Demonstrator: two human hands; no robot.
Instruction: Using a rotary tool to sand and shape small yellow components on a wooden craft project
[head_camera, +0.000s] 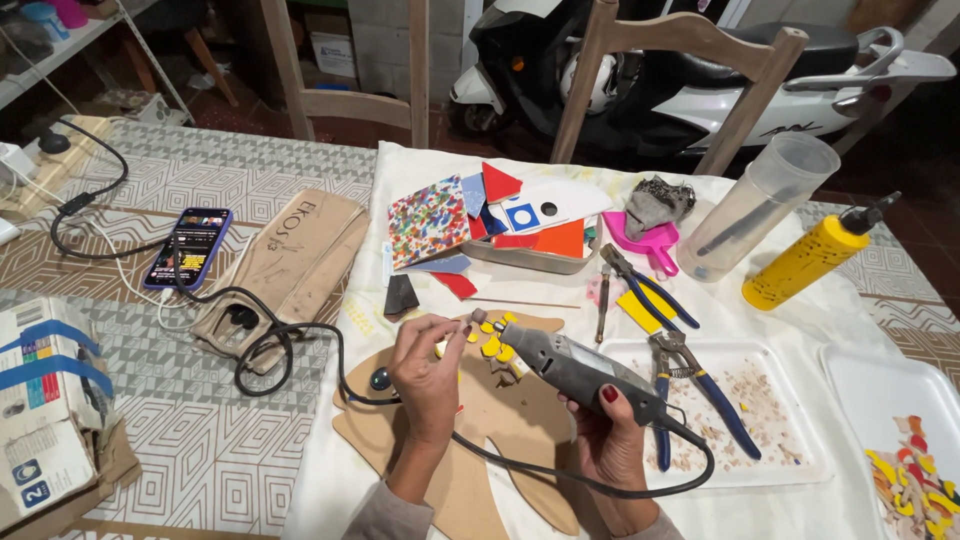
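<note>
My right hand (610, 430) grips a grey corded rotary tool (575, 365), its tip pointing up-left. My left hand (425, 365) pinches a small yellow tile piece (442, 349) just left of the tool's tip. Both hands hover over a brown wooden cut-out board (500, 420) that carries several yellow tile pieces (492, 347) glued near its top. The tool's black cable (300, 345) loops left across the table.
A tray of coloured tile shards (500, 225) sits behind the board. Blue-handled nippers (690, 385) lie on a white tray (790, 400), pliers (640, 285) beside it. A yellow glue bottle (810, 260), clear cup (760, 205), phone (188, 247), cardboard box (45, 400) and chairs surround.
</note>
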